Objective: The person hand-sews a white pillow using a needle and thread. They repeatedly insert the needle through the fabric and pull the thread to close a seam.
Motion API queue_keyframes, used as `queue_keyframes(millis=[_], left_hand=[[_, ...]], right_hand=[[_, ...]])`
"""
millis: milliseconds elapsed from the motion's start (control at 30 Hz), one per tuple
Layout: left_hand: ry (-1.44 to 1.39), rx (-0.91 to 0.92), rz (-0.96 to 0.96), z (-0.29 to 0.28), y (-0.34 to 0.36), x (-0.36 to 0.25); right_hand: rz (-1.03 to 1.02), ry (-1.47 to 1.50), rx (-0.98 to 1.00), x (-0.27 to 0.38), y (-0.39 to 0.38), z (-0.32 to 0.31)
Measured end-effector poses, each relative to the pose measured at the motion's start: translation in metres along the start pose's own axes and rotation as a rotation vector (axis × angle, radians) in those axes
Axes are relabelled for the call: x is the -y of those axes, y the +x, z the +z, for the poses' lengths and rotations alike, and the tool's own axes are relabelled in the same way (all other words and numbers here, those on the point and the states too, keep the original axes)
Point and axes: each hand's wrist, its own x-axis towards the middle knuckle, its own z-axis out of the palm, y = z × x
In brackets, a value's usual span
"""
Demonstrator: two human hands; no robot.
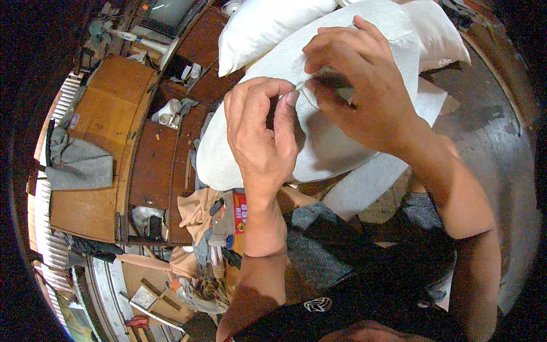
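Observation:
A large, plump white cushion (342, 139) with a knit-like cover lies in front of me, above my lap. My left hand (259, 128) is closed in a pinch at its middle, thumb and forefinger on a small gathered fold of the cover. Whether something thin is also between those fingertips is too small to tell. Just to the right, my right hand (364, 80) hovers over the cushion with curled fingers, the thumb close to the fold and apart from the forefinger. The right palm hides part of the cover.
Behind the cushion lie a white pillow (256, 34) and another white pillow (441, 40). To the left stands a brown wooden cabinet (151, 165) with white rolls (168, 114) in it. A grey cloth (82, 162) drapes over a wooden panel. Cloths and a red packet (239, 211) lie near my left forearm.

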Motion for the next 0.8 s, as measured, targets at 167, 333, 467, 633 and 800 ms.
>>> queue_keyframes(millis=[167, 333, 467, 633, 800], left_hand=[[-0.021, -0.011, -0.035, -0.001, 0.0, -0.001], [-0.003, 0.011, -0.107, -0.003, -0.001, -0.004], [0.012, 0.002, -0.085, -0.003, -0.001, -0.003], [-0.006, -0.032, -0.041, 0.001, 0.001, -0.004], [-0.099, -0.076, -0.129, -0.005, -0.006, 0.0]], right_hand=[[-0.013, 0.018, 0.015, -0.001, 0.0, -0.005], [-0.021, 0.039, 0.01, -0.004, 0.0, -0.003], [-0.06, 0.009, 0.026, -0.001, 0.0, -0.007], [-0.056, -0.037, -0.039, -0.001, -0.003, 0.0], [0.006, 0.003, -0.072, 0.016, -0.02, -0.012]])
